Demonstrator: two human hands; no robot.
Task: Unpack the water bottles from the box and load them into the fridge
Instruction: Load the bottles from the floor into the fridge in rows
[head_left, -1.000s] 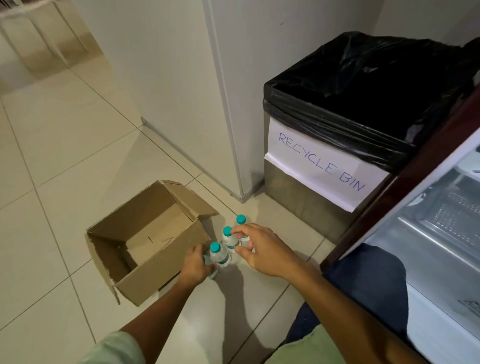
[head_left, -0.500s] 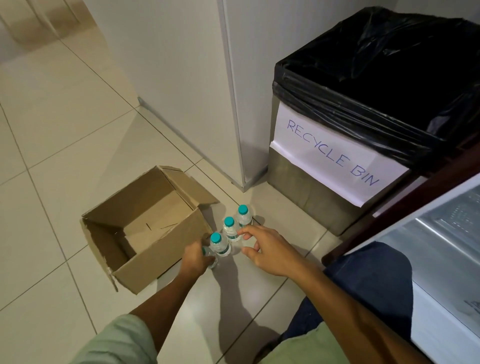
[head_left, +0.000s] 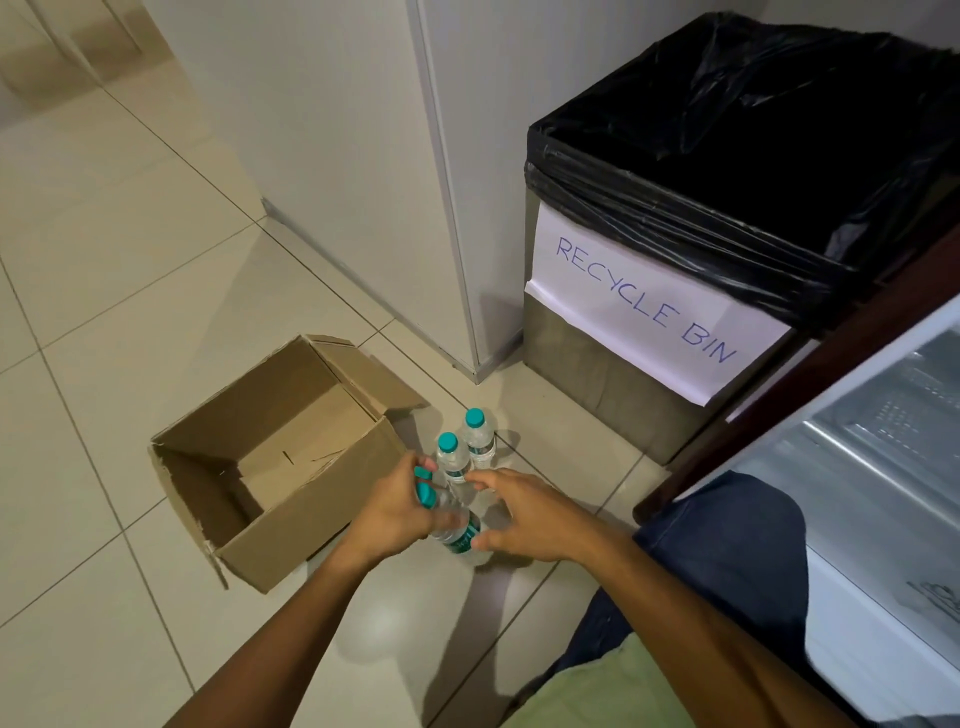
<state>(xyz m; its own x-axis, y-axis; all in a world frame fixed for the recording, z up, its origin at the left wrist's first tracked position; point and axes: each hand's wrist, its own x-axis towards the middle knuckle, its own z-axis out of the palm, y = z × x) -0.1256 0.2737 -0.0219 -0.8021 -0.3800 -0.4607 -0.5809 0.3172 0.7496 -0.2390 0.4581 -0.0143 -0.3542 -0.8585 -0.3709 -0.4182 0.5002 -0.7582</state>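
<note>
A small clear teal-capped water bottle (head_left: 457, 527) has been tilted and is now gripped by the left hand (head_left: 395, 506). The right hand (head_left: 530, 512), fingers spread, has been moved beside it. Two upright bottles (head_left: 467, 449) are unmoved.

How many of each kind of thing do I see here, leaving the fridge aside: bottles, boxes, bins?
Water bottles: 4, going by teal caps (2 standing on the floor, 2 gripped in the left hand)
Cardboard box: 1
Recycle bin: 1
Total: 6

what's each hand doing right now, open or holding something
Left hand: grips a tilted water bottle by its neck; a second teal cap shows between its fingers.
Right hand: open, fingers spread beside that bottle, gripping nothing.
</note>
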